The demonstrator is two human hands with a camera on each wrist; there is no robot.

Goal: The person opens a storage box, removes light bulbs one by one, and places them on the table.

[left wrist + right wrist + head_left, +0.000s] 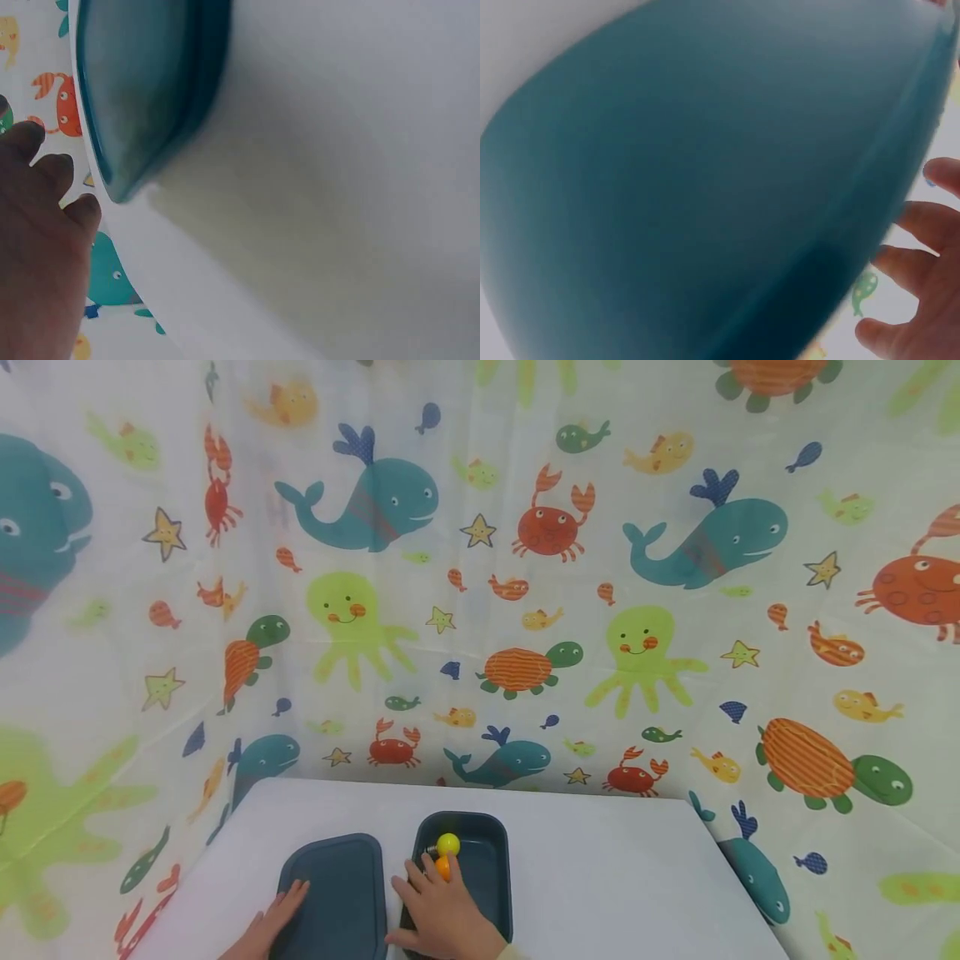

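Note:
In the head view my right hand [446, 912], fingers spread, is over a deep dark blue rectangular box [483, 860]. A yellow ball [447, 844] and an orange ball [442, 867] lie in the box just past its fingertips, the orange one partly hidden. Beside them is a small metal coil [431, 850], mostly covered. My left hand [270, 922] has its fingers extended over the left edge of a flat dark blue lid [337, 893]. In the right wrist view, spread fingers [922, 225] show beside the blue wall of the box [667, 165].
Both blue pieces sit side by side on a white table [600, 877], the lid left of the box. Behind and around the table hangs a white curtain [465, 602] printed with sea animals. The table's far edge runs close to the curtain.

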